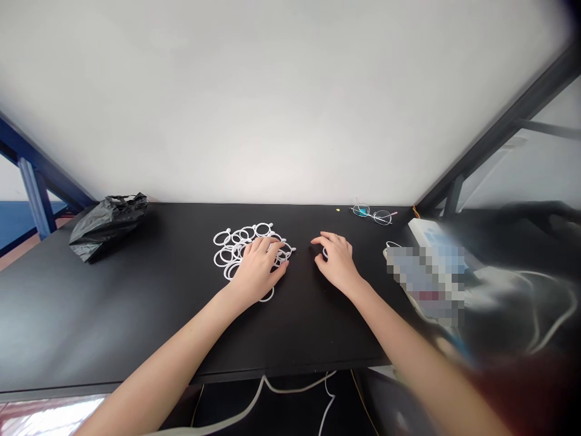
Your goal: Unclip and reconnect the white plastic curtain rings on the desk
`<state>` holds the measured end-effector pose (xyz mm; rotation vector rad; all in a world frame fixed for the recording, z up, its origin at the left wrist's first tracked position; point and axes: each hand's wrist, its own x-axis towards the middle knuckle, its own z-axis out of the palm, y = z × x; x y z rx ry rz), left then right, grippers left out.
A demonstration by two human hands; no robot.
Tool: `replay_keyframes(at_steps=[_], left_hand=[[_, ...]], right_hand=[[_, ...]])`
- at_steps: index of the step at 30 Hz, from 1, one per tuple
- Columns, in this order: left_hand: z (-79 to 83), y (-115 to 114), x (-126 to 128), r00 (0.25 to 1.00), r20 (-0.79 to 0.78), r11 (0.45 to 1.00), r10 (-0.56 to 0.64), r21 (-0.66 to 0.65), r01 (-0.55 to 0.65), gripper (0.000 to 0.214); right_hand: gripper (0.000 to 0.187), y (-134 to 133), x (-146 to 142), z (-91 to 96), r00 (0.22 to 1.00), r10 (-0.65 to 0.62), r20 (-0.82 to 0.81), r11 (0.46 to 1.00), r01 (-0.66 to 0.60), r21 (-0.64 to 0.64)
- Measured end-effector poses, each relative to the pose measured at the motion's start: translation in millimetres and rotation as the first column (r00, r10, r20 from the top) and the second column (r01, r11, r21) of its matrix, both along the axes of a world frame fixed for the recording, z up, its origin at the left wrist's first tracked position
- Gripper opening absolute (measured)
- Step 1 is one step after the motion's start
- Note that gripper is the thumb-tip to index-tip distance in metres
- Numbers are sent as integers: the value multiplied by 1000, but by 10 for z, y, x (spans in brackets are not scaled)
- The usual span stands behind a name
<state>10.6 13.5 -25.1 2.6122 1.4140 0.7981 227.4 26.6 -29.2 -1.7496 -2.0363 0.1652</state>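
Note:
A loose pile of white plastic curtain rings [222, 238], each with a small eyelet, lies on the black desk [181, 339]. Over the right side of this pile rests my left hand [259, 263], its fingers stretched out and its thumb apart; several rings are hidden under it. To the right, my right hand [336, 257] is low over the desk with thumb and index finger apart. The edge of a single white ring [325, 252] shows between them, the rest covered by the hand. Whether the fingers touch it is hard to see.
A crumpled black plastic bag [111, 224] sits at the left. Eyeglasses [382, 217] and a tiny yellow-green bit [338, 210] lie near the back wall. At the right are a phone-like item [422, 284], partly pixelated, a white box [420, 227] and pale cables [556, 321].

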Motion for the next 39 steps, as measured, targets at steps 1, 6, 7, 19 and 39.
replay_keyframes(at_steps=[1,6,7,19,39], left_hand=[[3,-1,0,1000,-1,1000,0,-5,-1,27],[16,-9,-1,1000,-3,1000,0,-19,0,26],[17,-11,-1,1000,-2,1000,-1,-20,1,25],[31,-14,6,1000,-14,1000,-10,-8,10,24],[33,-28,-3,992,-92,992,-82,-107,71,24]], right_hand=[[38,1,6,0,1000,-6,-6,1000,5,-24],[41,15,24,-17,995,43,-85,998,-46,-38],[39,18,22,-18,991,58,-117,998,-61,-20],[24,25,-36,-18,947,183,-263,983,-177,46],[36,7,-59,3,936,219,-275,976,-208,70]])
